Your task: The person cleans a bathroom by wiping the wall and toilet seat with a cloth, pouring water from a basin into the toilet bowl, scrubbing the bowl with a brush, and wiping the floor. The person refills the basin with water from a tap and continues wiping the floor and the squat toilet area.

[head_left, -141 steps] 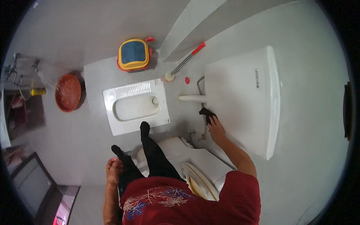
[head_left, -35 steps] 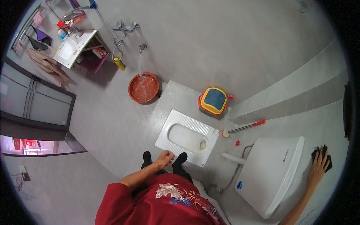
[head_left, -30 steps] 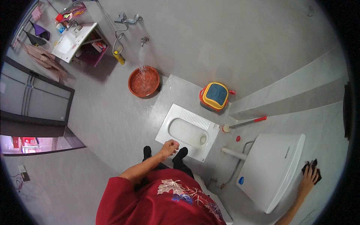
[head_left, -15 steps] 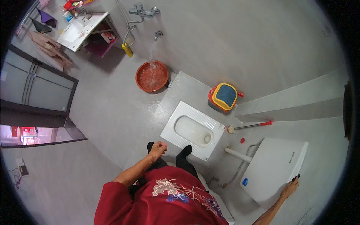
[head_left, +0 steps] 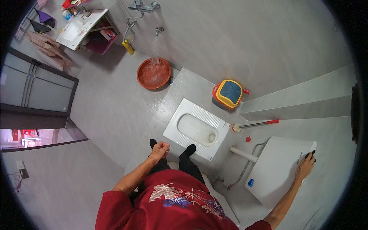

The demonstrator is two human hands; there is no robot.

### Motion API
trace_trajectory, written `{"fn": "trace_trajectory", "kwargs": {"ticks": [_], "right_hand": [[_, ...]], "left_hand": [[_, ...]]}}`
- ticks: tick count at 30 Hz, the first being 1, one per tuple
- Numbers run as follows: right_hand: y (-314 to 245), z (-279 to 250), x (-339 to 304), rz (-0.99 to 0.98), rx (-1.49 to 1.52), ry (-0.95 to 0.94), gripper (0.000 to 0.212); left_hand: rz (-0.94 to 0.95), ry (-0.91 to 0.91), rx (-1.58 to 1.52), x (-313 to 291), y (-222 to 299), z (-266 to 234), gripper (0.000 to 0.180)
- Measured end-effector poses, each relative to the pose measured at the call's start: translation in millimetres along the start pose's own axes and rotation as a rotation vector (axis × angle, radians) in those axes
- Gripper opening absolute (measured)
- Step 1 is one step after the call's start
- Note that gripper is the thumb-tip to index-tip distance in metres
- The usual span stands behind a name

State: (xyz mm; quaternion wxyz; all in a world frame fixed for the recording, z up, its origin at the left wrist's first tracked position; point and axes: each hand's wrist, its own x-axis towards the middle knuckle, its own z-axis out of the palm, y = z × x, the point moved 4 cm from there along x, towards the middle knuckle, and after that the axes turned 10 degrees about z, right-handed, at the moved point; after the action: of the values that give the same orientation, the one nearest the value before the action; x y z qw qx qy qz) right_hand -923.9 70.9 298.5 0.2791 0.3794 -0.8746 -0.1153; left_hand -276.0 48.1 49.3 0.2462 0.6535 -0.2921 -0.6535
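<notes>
Dark cloth [head_left: 313,152], mostly hidden, held under right hand [head_left: 305,168] at edge of white cistern [head_left: 280,165]; left hand [head_left: 159,150], loosely curled, held above legs [head_left: 190,165]; orange-red basin [head_left: 142,79] fed by running tap [head_left: 159,29].

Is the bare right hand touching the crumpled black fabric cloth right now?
Touching. The head view shows the right hand over the black cloth, dark fabric showing between and past its fingers.

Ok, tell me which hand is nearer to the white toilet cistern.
Right. The right hand is at the lid edge of the cistern, holding a dark cloth; the left hand is far to its left, apart from it.
</notes>
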Motion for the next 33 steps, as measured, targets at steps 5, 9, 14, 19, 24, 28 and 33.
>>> {"fn": "trace_trajectory", "kwargs": {"ticks": [5, 9, 14, 19, 24, 28, 33], "right_hand": [[21.9, -2.3, -45.9, 0.058, -0.099, -0.066, 0.04], [18.3, -22.1, -75.4, 0.132, -0.254, -0.117, 0.038], [-34.4, -17.7, -104.5, 0.071, -0.185, -0.376, 0.023], [-214.3, -10.1, -135.8, 0.162, 0.774, -0.588, 0.028], [-424.5, -49.8, -128.2, 0.031, 0.916, -0.885, 0.044], [-593.5, -88.0, -97.2, -0.395, 0.899, -0.729, 0.039], [-788.4, -112.4, -55.3, -0.518, 0.954, -0.803, 0.037]], "left_hand": [[0.008, 0.001, -0.055, 6.9, -24.0, -37.9, 0.018], [-0.027, 0.019, -0.059, 8.6, -24.5, -85.7, 0.019], [-0.042, 0.072, -0.08, 16.2, -27.8, -165.9, 0.019], [-0.029, 0.201, -0.091, 15.9, -18.9, -246.9, 0.022], [-0.047, 0.368, -0.184, 18.5, -39.7, -311.3, 0.025], [-0.124, 0.471, -0.282, 15.6, -69.7, -338.8, 0.027], [-0.232, 0.63, -0.445, 6.3, -74.1, -318.2, 0.027]]}}
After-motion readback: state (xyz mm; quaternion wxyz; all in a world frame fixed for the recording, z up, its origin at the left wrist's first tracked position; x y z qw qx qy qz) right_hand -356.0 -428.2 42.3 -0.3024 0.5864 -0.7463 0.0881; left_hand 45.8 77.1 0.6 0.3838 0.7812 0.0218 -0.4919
